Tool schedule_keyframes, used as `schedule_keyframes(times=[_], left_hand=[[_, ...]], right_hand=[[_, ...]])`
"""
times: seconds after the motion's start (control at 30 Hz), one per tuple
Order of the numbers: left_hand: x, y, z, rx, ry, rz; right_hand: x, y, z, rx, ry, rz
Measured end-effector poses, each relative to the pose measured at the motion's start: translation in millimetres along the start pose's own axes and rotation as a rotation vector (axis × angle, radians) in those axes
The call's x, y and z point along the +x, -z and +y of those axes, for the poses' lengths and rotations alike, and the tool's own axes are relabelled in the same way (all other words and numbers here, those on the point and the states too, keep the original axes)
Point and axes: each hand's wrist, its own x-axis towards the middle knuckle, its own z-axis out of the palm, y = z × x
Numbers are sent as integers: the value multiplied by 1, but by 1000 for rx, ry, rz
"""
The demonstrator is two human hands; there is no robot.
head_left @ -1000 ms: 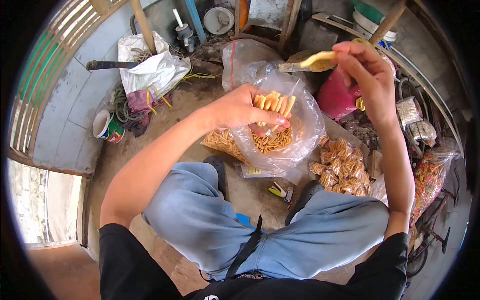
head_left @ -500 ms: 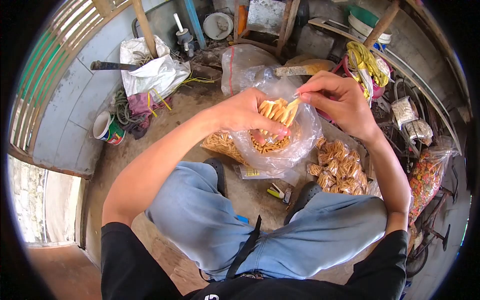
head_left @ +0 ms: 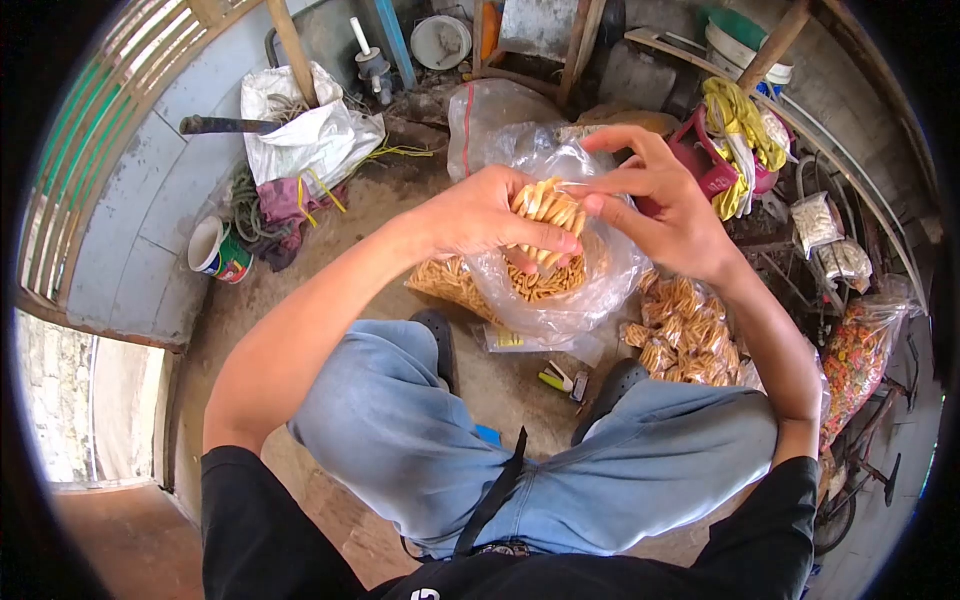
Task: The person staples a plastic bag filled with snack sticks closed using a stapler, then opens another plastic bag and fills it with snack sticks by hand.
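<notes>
My left hand (head_left: 485, 215) is wrapped round a small clear plastic bag of snack sticks (head_left: 546, 212), thumb across its front. At the top edge of that bag, my right hand (head_left: 665, 205) pinches thin plastic between thumb and a finger, while its index finger is raised. Directly below both hands is a large open clear plastic bag (head_left: 618, 285), with loose brown snack sticks (head_left: 545, 282) inside. Filled packets of sticks (head_left: 690, 330) lie heaped to the right of it. Another bag of sticks (head_left: 445, 285) lies to the left, partly hidden.
A green-and-black stapler (head_left: 556, 378) lies on the floor between my feet, beside a small box (head_left: 579, 386). A white sack (head_left: 315, 135) and a paint bucket (head_left: 218, 250) stand left. At right are a pink basin with yellow cloth (head_left: 715, 165) and a bag of colourful snacks (head_left: 860, 350).
My right hand has shifted slightly down and left against the small bag, its index finger lifting away. The left hand keeps its hold, with the bag turned a little more upright.
</notes>
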Motion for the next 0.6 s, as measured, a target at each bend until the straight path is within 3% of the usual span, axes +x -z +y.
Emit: schedule_keyframes(times=[0.1,0.23,0.3,0.33,0.4,0.47,0.53,0.6], left_hand=[[3,4,-8,-17,2,3],[9,13,-14,28,5,68],[9,15,-15,29,7,79],[10,16,-17,18,11,97],[12,19,-21,10,17,114],[15,22,-25,-9,3,113],[17,23,-29,-18,-8,110],[17,24,-28,-23,-19,114]], right_hand=[[-1,-6,3,-69,33,-44],[12,-8,25,159,-26,67],[23,-11,48,486,-322,287],[26,-19,67,482,-396,324],[24,-45,118,378,-496,189],[6,-93,210,258,-412,-85],[-7,-116,230,132,-590,-490],[-28,-152,256,-280,-398,-665]])
